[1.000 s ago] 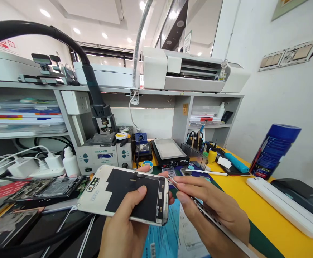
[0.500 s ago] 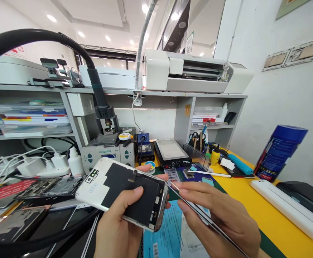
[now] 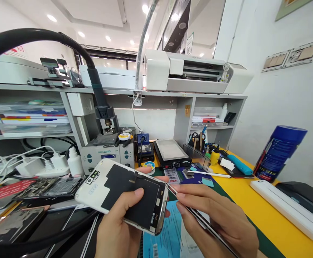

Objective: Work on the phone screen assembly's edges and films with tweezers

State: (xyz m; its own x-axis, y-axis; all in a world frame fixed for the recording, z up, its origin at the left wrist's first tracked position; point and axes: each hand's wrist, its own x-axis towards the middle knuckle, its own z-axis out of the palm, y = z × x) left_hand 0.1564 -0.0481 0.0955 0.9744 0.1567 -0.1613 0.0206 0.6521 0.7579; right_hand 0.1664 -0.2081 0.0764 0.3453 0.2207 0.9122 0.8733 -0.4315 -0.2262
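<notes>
- Here we are with the left hand (image 3: 119, 218) wrapped around a phone panel (image 3: 116, 182), thumb pressed flat over its black area, other fingertips showing past the far and right-hand edges.
- We see the panel tilted, its white end reaching out to the left of those fingers, its narrow dark end to the right of the thumb.
- And the right hand (image 3: 218, 218)! Its fingers are pinched narrow on a thin metal tool (image 3: 209, 229), slanting back beneath the palm.
- Our tool's tip sits right at the panel's far right corner, just ahead of the right fingertips; whether it touches, we cannot tell.
- Below the gap between both sets of fingers, we spot a blue sheet (image 3: 159, 233) lying on the surface (image 3: 244, 195).
- Straight beyond the fingers, we have a flat heating plate (image 3: 172, 149), with a small round tub (image 3: 149, 166) just past the left fingertips.
- Past the right fingers lies a white stick (image 3: 212, 174); farther right of them, we find a blue can (image 3: 280, 152).
</notes>
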